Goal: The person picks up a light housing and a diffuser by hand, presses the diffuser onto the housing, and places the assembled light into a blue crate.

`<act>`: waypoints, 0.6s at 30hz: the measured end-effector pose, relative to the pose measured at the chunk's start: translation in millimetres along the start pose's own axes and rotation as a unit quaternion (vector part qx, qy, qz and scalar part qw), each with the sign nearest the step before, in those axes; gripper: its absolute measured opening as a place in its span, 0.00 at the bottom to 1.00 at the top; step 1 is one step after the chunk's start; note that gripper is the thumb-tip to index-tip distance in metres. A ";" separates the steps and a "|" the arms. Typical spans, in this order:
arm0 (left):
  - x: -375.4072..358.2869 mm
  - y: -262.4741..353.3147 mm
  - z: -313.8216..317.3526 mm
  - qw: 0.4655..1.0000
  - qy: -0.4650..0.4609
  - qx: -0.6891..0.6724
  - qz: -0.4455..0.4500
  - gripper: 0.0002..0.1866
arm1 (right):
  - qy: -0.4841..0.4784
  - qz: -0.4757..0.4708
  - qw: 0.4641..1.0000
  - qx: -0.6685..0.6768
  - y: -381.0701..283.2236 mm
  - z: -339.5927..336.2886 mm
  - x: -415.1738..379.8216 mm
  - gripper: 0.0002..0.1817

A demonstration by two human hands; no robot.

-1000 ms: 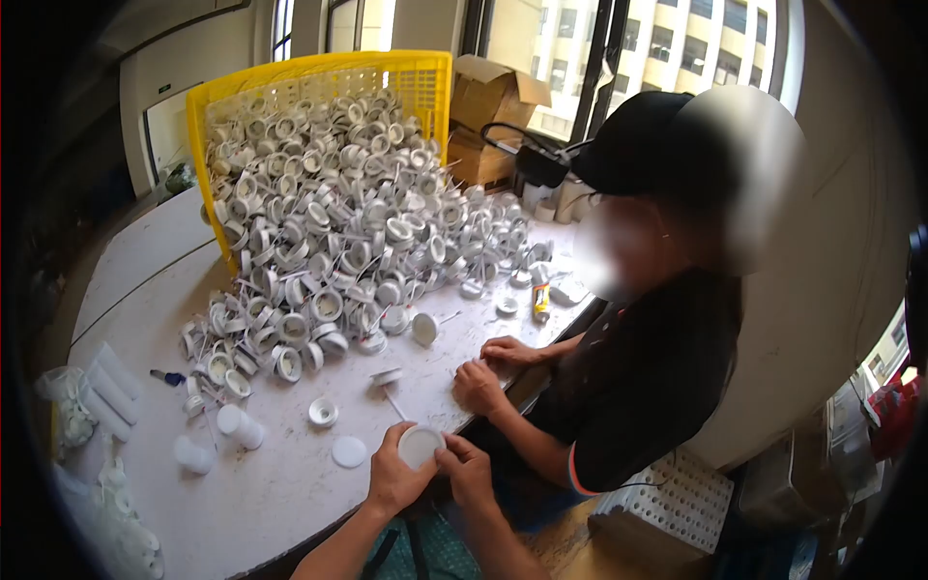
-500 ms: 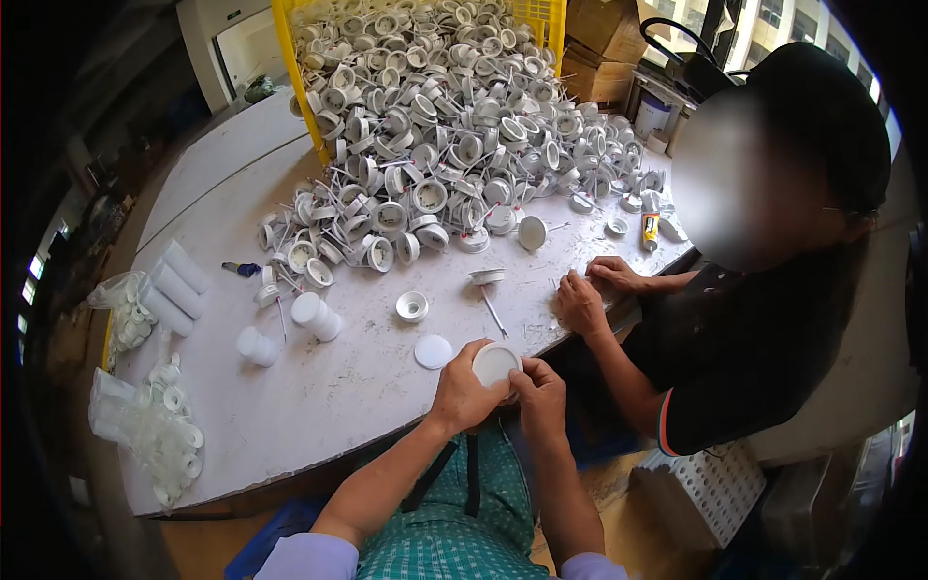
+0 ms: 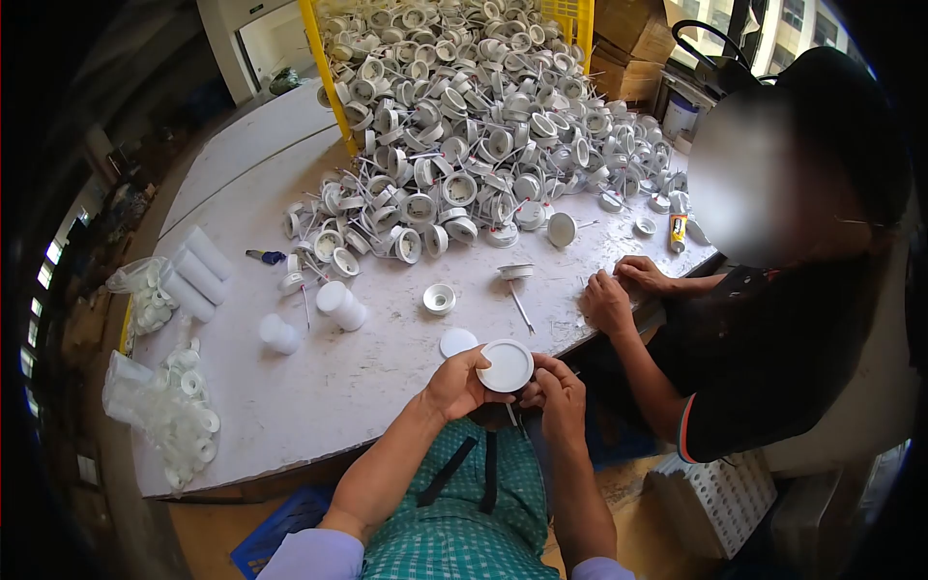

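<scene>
A round white housing with a flat face is held above the table's front edge. My left hand grips its left side, thumb on the rim. At its lower right, my right hand has its fingers pressed together near the underside, where a short white lead hangs down; what they pinch is too small to tell. Partly behind the housing lies a flat white disc. Beyond it are a white ring-shaped part and a housing with a cable. Stacks of white discs stand to the left.
A big heap of white housings spills from a yellow crate. Bags of white rings and wrapped rolls lie at left. A co-worker sits at right, hands on the table, near a yellow glue tube.
The view has shifted, so the table's contents appear further right. The housing has been raised and turned, with its flat face now towards the camera and its lead showing below.
</scene>
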State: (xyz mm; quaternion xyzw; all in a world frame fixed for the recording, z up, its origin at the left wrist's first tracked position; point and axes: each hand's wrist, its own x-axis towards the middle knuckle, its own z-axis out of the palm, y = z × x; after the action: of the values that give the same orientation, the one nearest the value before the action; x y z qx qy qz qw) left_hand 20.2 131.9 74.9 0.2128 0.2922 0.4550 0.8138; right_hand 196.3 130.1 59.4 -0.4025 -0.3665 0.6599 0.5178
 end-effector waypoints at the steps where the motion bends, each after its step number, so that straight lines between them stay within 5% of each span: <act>1: -1.4 0.4 -0.9 1.000 0.003 0.003 -0.006 0.27 | -0.011 -0.004 1.000 -0.006 -0.6 0.2 -1.8 0.15; 6: -4.3 3.2 -12.9 0.996 -0.071 0.049 0.002 0.34 | -0.040 -0.077 0.992 -0.090 0.0 4.1 -11.5 0.20; 8: -5.6 3.1 -14.5 0.994 -0.093 0.055 -0.005 0.36 | -0.086 -0.215 0.948 -0.220 -6.7 6.7 -18.0 0.28; 18: -15.4 4.1 -11.2 0.986 -0.137 0.100 0.000 0.34 | -0.102 -0.230 0.928 -0.274 -9.7 10.0 -32.0 0.33</act>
State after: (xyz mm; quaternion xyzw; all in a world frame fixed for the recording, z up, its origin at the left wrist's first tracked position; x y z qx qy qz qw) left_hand 3.8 121.5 73.4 0.3532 0.2222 0.3902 0.8207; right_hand 195.4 100.0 77.1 -0.3636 -0.6666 0.4342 0.4847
